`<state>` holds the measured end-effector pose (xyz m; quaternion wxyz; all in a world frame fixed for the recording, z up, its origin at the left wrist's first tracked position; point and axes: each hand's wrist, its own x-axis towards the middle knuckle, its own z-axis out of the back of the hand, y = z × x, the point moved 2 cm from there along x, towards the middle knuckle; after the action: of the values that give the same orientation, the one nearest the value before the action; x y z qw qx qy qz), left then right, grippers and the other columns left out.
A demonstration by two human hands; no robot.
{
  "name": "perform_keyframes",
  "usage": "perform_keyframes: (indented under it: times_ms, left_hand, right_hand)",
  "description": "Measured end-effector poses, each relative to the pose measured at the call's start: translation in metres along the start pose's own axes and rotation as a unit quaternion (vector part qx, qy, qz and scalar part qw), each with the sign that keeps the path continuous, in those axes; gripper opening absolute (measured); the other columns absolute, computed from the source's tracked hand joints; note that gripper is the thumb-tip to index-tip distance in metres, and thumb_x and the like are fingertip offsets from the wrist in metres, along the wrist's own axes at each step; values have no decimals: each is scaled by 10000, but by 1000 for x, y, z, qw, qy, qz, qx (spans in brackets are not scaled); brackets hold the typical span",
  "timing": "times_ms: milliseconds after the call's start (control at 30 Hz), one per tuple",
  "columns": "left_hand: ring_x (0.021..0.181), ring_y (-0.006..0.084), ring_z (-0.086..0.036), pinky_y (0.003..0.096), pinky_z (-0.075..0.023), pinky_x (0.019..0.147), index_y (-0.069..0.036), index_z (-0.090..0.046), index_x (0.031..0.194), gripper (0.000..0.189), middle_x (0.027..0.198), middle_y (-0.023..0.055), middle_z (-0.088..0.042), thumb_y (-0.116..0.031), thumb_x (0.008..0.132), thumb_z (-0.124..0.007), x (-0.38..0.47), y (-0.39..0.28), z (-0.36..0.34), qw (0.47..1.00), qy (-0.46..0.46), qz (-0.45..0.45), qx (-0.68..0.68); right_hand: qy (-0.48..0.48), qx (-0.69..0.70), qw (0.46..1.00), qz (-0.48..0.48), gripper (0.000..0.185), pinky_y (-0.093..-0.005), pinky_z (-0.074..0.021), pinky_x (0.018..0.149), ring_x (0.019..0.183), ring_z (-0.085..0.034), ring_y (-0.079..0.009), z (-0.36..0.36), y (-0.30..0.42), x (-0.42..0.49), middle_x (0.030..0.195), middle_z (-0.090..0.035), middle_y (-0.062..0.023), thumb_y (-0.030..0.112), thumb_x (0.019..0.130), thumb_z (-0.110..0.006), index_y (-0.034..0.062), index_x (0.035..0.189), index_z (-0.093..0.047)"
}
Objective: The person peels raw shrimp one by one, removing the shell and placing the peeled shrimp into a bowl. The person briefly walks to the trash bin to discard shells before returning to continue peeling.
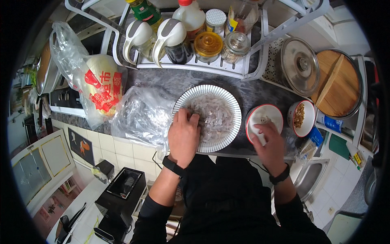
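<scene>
A large plate with a dark-striped rim (pixel 235 118) holds many pale, translucent pieces of food (pixel 217 117), perhaps peeled shrimp. My left hand (pixel 184 131) rests at the plate's left side, its fingertips down among the pieces; whether they grip any is hidden. Over a white bowl with a red rim (pixel 271 110) is my right hand (pixel 270 143), slightly blurred, thumb and fingers apart, with nothing seen between them. A small pale heap lies in that bowl. Just right of it, a second red-rimmed bowl (pixel 310 120) holds brown bits.
Crumpled clear plastic bags (pixel 143 116) and a bagged cabbage (pixel 102 82) lie left of the plate. Behind stands a white rack (pixel 195 68) with jars and bottles. A steel lid (pixel 300 67), a wooden lid (pixel 338 82) and a sink (pixel 310 177) are at the right.
</scene>
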<state>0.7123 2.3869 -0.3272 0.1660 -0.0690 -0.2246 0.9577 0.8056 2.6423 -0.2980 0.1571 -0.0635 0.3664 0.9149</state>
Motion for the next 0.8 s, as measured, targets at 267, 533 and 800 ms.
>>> perform_keyframes:
  times_ms: [267, 533, 800]
  left_hand:
    - [998, 332, -635, 426, -555, 776, -56, -747, 942, 218, 1056, 115, -604, -31, 738, -820, 2, -1, 6, 1000, 7, -18, -21]
    - [925, 262, -652, 337, -527, 764, 9, -751, 995, 202, 1047, 109, -644, -58, 829, -845, -14, 0, 22, 935, 43, 81, -342]
    - [877, 164, -608, 272, -480, 743, 14, -755, 1049, 146, 1056, 78, -652, -90, 948, -776, -25, -2, 14, 841, 115, 139, -511]
  right_hand:
    - [72, 108, 990, 52, 189, -382, -549, 705, 823, -700, -286, -30, 48, 0, 944, -677, -102, 127, 896, -775, 57, 1065, -729]
    - [84, 190, 975, 81, 330, -330, -537, 694, 823, -662, -227, -46, 65, 14, 1153, -683, -100, 152, 928, -780, 75, 1243, -716]
    - [155, 327, 929, 76, 276, -232, -423, 623, 715, -500, -70, -60, 66, 27, 1111, -678, -30, 140, 959, -780, 69, 1219, -725]
